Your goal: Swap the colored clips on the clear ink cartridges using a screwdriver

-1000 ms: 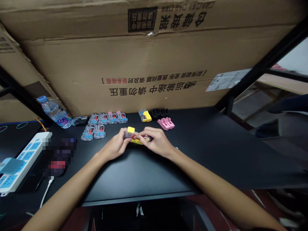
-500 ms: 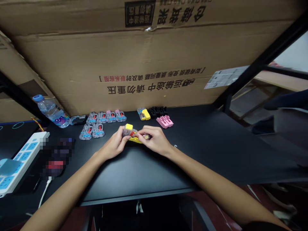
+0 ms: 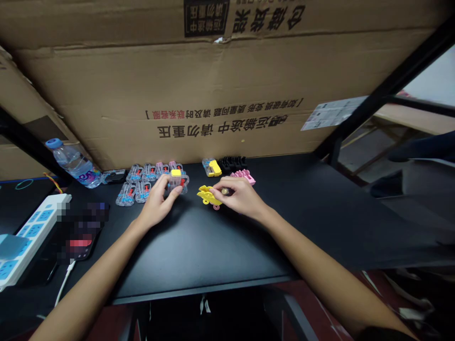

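Observation:
My left hand [image 3: 159, 201] is closed on a clear plastic casing [image 3: 183, 183] that has a yellow block on top and a red part inside. To its right, my right hand [image 3: 243, 195] pinches a yellow plastic piece [image 3: 206, 194]. A small brass-coloured round thing [image 3: 225, 191] shows between the right fingers; its kind is unclear. Just below the yellow piece are a yellow ring [image 3: 205, 201] and a pink ring [image 3: 216, 207]; whether they are attached to it I cannot tell. Behind the right hand lies a pink slotted plastic part [image 3: 245, 176], partly covered.
Several clear casings [image 3: 125, 194] with red parts stand in rows at left. Further back are a clear-and-yellow casing [image 3: 213, 167] and black slotted parts [image 3: 232, 164]. A water bottle [image 3: 76, 163], power strip [image 3: 31, 237] and phone [image 3: 83, 237] occupy the left side. Cardboard [image 3: 199, 85] walls the back.
My hands have drawn apart. The left has moved left with the clear casing, towards the rows; the right has shifted slightly right with the yellow piece, now separate from the casing.

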A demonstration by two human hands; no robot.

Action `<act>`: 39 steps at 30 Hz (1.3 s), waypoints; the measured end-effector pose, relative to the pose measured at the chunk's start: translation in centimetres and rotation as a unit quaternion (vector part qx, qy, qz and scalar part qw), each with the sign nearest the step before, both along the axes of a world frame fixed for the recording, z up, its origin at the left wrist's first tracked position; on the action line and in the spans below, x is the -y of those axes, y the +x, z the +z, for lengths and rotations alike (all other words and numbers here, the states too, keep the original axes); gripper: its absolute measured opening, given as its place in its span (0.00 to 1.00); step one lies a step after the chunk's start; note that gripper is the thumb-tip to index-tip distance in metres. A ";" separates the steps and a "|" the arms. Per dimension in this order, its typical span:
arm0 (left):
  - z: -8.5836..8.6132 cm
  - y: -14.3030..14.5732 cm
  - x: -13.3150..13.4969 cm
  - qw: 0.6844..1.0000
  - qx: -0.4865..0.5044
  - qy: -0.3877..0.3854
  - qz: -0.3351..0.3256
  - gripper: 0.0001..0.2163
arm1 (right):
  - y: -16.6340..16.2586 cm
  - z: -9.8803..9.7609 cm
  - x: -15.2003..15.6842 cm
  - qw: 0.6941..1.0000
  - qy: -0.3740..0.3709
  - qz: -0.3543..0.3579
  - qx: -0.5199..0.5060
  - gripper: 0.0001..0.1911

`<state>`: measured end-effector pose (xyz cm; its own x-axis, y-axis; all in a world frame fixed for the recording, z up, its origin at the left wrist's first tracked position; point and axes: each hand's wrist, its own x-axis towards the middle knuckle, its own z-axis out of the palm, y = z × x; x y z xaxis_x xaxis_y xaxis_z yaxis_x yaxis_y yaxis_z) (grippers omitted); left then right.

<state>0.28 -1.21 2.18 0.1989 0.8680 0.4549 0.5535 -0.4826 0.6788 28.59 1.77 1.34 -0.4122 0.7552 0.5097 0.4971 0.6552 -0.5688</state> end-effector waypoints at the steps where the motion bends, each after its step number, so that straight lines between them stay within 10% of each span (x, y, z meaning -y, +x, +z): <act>1: 0.1 -0.3 -0.2 1.000 -0.007 0.001 0.023 0.11 | 0.7 0.2 -0.4 0.999 -0.001 -0.032 0.014 0.12; 8: -0.3 -1.6 -0.8 0.995 -0.067 -0.025 0.072 0.24 | 3.8 1.5 -1.8 0.938 -0.086 -0.282 0.182 0.13; 22: -1.0 -2.3 -0.9 0.975 -0.215 0.005 0.065 0.18 | 6.6 0.2 -3.8 0.881 -0.135 -0.379 0.247 0.13; 32: -1.7 -2.9 -1.4 0.922 -0.365 0.031 0.126 0.16 | 5.6 1.8 -2.0 0.930 -0.098 -0.256 0.243 0.10; 39: -1.1 -2.0 -0.9 0.923 -0.375 0.064 0.065 0.12 | 3.3 1.8 -0.7 0.890 -0.093 -0.207 0.395 0.14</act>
<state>-1.74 -0.30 1.06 0.3969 0.8554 0.3329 0.9033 -0.4284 0.0238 31.93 2.49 3.11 -0.2531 0.9668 0.0342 0.9672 0.2537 -0.0153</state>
